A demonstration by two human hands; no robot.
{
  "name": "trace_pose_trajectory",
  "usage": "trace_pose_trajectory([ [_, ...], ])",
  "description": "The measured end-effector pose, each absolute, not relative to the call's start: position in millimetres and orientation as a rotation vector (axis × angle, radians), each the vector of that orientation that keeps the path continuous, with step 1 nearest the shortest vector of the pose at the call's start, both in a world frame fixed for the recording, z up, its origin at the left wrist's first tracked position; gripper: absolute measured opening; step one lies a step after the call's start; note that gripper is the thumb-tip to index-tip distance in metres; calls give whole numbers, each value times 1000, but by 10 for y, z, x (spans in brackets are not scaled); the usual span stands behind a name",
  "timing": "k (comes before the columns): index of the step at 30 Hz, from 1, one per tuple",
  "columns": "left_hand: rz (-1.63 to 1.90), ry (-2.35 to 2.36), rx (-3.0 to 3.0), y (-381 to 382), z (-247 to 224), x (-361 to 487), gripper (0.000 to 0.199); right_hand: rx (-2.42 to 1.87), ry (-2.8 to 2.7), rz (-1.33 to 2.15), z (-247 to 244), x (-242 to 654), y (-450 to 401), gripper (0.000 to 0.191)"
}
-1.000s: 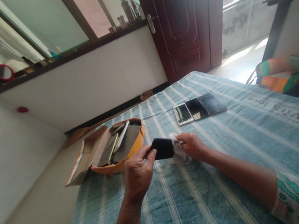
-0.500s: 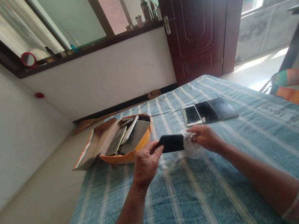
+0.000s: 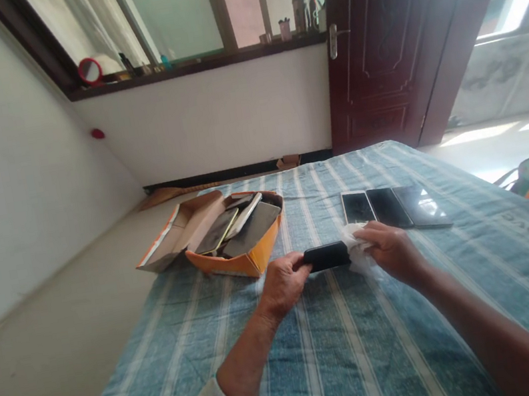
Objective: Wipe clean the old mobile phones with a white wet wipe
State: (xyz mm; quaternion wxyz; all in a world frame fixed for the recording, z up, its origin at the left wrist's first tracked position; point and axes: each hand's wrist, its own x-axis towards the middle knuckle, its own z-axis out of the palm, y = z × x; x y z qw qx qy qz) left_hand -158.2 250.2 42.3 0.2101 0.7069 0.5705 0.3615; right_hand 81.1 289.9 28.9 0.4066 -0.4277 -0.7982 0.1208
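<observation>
A black phone [image 3: 326,256] is pinched at its left end by my left hand [image 3: 286,282], held above the striped bedspread. My right hand [image 3: 395,249] grips a crumpled white tissue [image 3: 358,246], which presses against the phone's right end. Just beyond the right hand three devices lie side by side: a white-framed phone [image 3: 358,206], a black phone [image 3: 388,207] and a larger dark tablet-like device [image 3: 422,205]. Left of my hands stands an open orange cardboard box [image 3: 258,253] filled with several phones and flat devices.
The blue striped bedspread [image 3: 283,370] covers the bed under everything. The box's lid [image 3: 173,230] leans out to the left. Behind the bed are a white wall, a window sill with a round red mirror [image 3: 90,72] and a flask [image 3: 300,8], and a dark red door [image 3: 379,37].
My view has tilted and shifted, so the scene sits differently in the picture. The black phone now appears flatter and more edge-on. Both hands keep their holds.
</observation>
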Motion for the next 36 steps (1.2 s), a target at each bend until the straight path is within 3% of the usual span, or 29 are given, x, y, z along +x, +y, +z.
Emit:
trace_pose_trajectory([
  [12, 968, 1652, 2145, 2521, 437, -1584, 12, -1034, -2155, -126, 282, 573, 2719, 31],
  [20, 915, 1579, 2234, 2521, 455, -1573, 16, -799, -2246, -114, 219, 88, 2574, 34],
  [36, 885, 1638, 2266, 2488, 495, -1550, 11, -1158, -2010, -116, 206, 561, 2784, 32],
])
